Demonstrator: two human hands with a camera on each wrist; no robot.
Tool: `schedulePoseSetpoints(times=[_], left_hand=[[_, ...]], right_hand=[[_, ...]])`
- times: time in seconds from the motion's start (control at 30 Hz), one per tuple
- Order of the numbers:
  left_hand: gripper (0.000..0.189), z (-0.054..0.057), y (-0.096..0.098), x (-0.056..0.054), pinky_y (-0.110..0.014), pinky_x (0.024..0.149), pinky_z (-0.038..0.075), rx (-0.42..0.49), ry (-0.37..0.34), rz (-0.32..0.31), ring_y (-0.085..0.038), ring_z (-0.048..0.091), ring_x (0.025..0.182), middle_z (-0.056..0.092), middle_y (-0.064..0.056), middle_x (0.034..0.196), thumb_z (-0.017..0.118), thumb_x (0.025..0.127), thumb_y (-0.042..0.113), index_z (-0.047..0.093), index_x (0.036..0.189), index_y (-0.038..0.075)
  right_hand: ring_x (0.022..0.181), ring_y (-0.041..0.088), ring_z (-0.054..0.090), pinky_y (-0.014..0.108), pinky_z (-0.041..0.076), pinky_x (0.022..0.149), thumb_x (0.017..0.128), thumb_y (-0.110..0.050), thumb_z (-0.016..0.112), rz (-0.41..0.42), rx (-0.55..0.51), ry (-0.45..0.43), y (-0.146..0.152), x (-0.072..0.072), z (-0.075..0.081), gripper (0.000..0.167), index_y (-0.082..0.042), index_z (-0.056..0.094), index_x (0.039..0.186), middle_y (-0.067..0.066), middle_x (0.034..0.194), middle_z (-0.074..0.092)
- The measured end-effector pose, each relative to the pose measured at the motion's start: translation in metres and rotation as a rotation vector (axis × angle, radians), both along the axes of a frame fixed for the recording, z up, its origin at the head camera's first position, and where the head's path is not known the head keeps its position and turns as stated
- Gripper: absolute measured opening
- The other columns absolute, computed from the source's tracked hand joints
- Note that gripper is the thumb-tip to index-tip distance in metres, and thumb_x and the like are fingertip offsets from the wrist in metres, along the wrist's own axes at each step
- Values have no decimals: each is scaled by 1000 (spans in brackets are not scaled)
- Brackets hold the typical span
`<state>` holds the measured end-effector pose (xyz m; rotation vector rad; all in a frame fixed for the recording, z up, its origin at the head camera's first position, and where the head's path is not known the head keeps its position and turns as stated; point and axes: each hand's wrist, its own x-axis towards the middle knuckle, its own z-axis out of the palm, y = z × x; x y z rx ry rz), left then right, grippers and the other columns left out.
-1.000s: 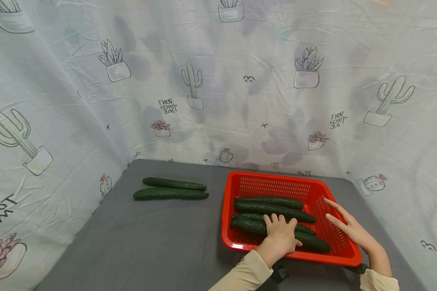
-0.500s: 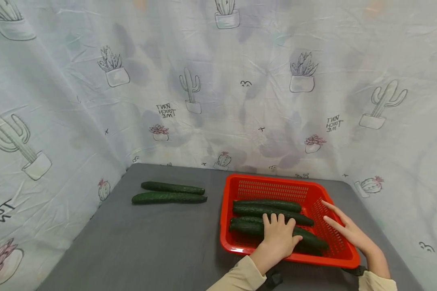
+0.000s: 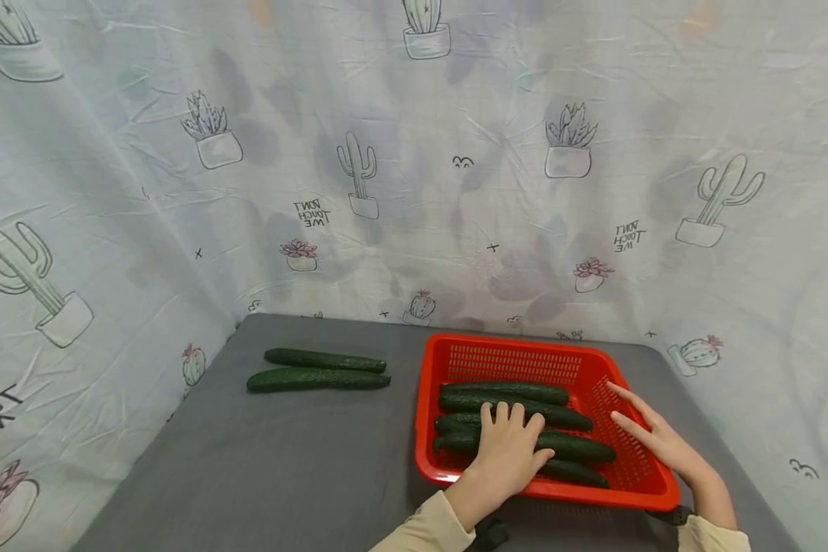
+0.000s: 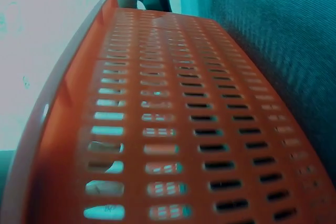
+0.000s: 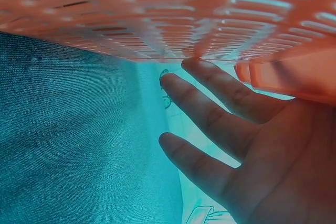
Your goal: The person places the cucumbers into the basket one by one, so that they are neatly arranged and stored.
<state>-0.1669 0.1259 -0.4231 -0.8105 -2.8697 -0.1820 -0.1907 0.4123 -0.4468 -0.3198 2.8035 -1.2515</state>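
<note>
A red plastic basket (image 3: 426,460) stands on the grey table with several dark green cucumbers (image 3: 517,392) lying lengthwise in it. My left hand (image 3: 507,448) reaches over the front wall and rests on the cucumbers, fingers spread and thumb out to the right. Its palm hides the middle of a front cucumber (image 3: 576,445). At the basket's right side is my right hand (image 3: 665,441), thumb and a finger stretched over the rim. In the right wrist view, straight fingers (image 5: 202,111) extend along the outside of the slotted wall (image 5: 173,30). The left wrist view shows only the basket's outer wall (image 4: 173,98).
Two more cucumbers (image 3: 317,378) lie side by side on the grey table (image 3: 303,460), left of the basket. A pale cloth (image 3: 414,230) printed with cactus drawings hangs behind the table and along its sides.
My left hand has shifted slightly left. Under it a cucumber has turned nearly level, exposing another along the front wall. The right hand holds its place at the rim.
</note>
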Motion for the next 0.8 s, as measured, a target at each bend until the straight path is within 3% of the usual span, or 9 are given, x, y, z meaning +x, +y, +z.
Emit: schedulePoseSetpoints(times=[0.43, 0.8], left_hand=[[32, -4, -31, -1, -48, 97, 32, 16, 186, -79, -20, 43, 101, 46, 3, 106, 51, 89, 53, 46, 108, 29], [33, -7, -66, -11, -48, 94, 31, 67, 305, -86, -20, 41, 96, 47, 1, 103, 58, 87, 50, 50, 109, 27]], right_hand=[[131, 46, 19, 69, 27, 87, 99, -26, 43, -4, -7, -13, 1, 0, -2, 56, -16, 18, 149, 22, 150, 17], [131, 47, 18, 69, 27, 87, 100, -25, 43, -1, -20, -12, 0, 1, -1, 56, -16, 18, 149, 22, 150, 16]])
